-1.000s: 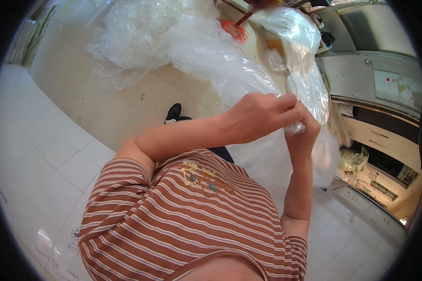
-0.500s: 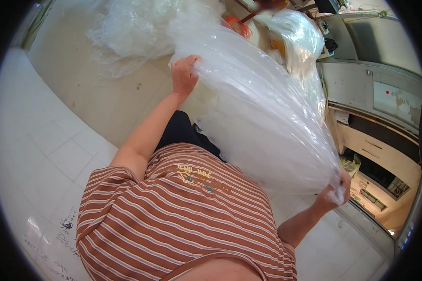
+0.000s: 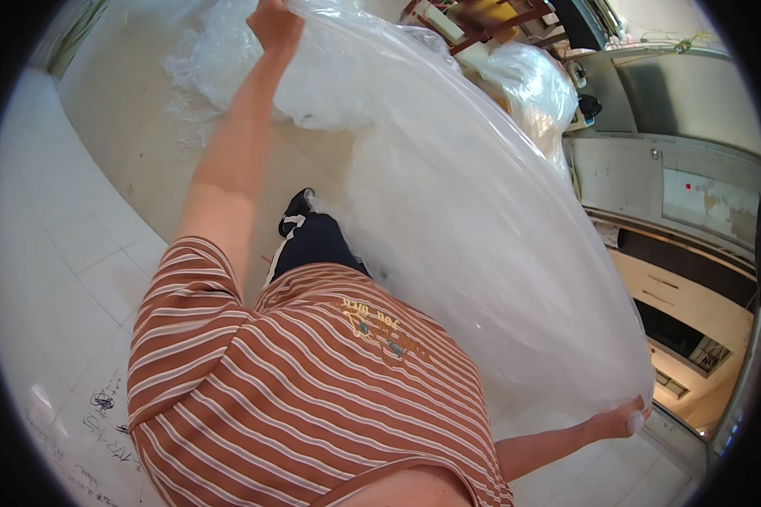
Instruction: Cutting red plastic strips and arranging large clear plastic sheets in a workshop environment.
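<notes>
A large, thin sheet of clear plastic film [image 3: 473, 203] stretches between my two hands, bulging with loose folds. My left hand [image 3: 275, 25], far out at the top of the view, is closed round one edge of the film. Low on the right, my right hand [image 3: 632, 416] grips the opposite corner, with a bunched bit of plastic poking out of the fist. The film hangs in front of my legs and hides part of the floor. Behind my left forearm lies a heap of crumpled clear plastic [image 3: 220, 63].
Beyond the film stands a bulging clear plastic bundle [image 3: 533, 89] beside a reddish-brown wooden frame [image 3: 516, 21]. A grey metal cabinet [image 3: 617, 169] lines the right side. A white tiled wall [image 3: 68, 253] with handwritten marks curves along the left. My dark shoe [image 3: 296, 209] is on the beige floor.
My left hand has moved farther away and left, my right hand lower and right. The film between them is spread wider, and more of my leg and shoe shows.
</notes>
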A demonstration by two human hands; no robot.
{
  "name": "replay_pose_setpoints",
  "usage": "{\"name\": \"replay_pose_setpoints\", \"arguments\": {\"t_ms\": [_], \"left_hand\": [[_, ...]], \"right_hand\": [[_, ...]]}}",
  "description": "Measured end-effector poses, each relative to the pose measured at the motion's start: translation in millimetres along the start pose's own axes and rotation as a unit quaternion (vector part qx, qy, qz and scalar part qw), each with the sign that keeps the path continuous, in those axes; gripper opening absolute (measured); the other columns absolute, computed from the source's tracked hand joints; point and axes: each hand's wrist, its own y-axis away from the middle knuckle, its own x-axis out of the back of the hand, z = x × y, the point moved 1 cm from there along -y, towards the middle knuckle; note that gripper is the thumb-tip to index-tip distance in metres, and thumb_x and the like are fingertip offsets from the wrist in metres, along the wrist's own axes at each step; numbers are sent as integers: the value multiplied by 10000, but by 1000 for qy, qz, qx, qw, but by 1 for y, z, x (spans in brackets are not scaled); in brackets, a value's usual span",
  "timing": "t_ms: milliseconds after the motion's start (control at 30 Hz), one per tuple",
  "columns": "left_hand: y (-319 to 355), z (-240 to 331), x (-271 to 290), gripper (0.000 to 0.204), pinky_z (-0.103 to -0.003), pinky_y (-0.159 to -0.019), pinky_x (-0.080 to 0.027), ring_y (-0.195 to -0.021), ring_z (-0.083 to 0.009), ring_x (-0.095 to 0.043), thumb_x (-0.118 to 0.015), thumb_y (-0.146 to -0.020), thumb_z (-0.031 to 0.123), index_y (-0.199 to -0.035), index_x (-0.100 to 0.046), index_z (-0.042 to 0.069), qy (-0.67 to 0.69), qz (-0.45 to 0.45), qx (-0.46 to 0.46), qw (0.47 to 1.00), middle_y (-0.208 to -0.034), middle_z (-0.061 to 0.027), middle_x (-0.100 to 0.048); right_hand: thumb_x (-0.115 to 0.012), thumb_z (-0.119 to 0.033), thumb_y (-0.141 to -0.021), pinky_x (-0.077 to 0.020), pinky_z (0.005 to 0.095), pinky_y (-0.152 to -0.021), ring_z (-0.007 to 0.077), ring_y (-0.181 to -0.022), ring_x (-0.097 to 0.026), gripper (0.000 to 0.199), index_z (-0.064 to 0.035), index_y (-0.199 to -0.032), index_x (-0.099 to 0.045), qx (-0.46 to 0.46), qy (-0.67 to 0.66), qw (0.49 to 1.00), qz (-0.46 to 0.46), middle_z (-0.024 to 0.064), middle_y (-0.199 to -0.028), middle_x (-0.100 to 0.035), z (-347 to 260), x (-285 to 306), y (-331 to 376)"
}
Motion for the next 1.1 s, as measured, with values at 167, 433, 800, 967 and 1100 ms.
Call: {"name": "replay_pose_setpoints", "arguments": {"t_ms": [167, 433, 800, 967, 1100], "left_hand": [[-67, -84, 33, 199, -369, -676, -450, -803, -261, -583, -499, -820, 221, -901, -587, 63, -126, 97, 14, 987, -828, -90, -603], [46, -85, 207, 266, -371, -808, -448, -935, -306, -563, -541, -795, 135, -1041, -579, 41, -96, -4, -128, 987, -1006, -141, -586], [172, -96, 268, 210, -339, -710, -459, -816, -269, -581, -584, -725, 62, -933, -589, 33, -160, -166, 81, 970, -869, -121, -600], [153, -78, 184, 247, -313, -739, -462, -834, -265, -589, -530, -767, 83, -1008, -587, 84, 41, -382, 208, 900, -919, -107, -603], [205, -61, 123, 274, -361, -752, -469, -889, -315, -582, -503, -770, 72, -1032, -571, 107, -29, -521, 8, 853, -1002, -81, -609]], "right_hand": [[-474, -254, -861, -464, 324, -769, 237, -857, -574, 366, 32, -1069, -569, -22, 12, 999, 30, 129, -994, -604, 25, 3, -22], [-467, -232, -870, -453, 323, -718, 211, -794, -545, 300, 40, -956, -563, -161, 19, 984, 70, 114, -903, -592, 91, -22, -48], [-583, -194, -743, -476, 455, -591, 377, -720, -600, 244, 36, -819, -560, 280, 426, 856, 83, 186, -751, -600, 18, 22, -80], [-587, -250, -785, -476, 438, -586, 339, -693, -602, 326, 50, -911, -584, 232, 444, 863, 65, 174, -766, -618, 106, 32, -144], [-587, -256, -789, -477, 434, -587, 333, -692, -602, 333, 50, -920, -585, 188, 429, 881, 62, 171, -773, -620, 144, 49, -161]]}}
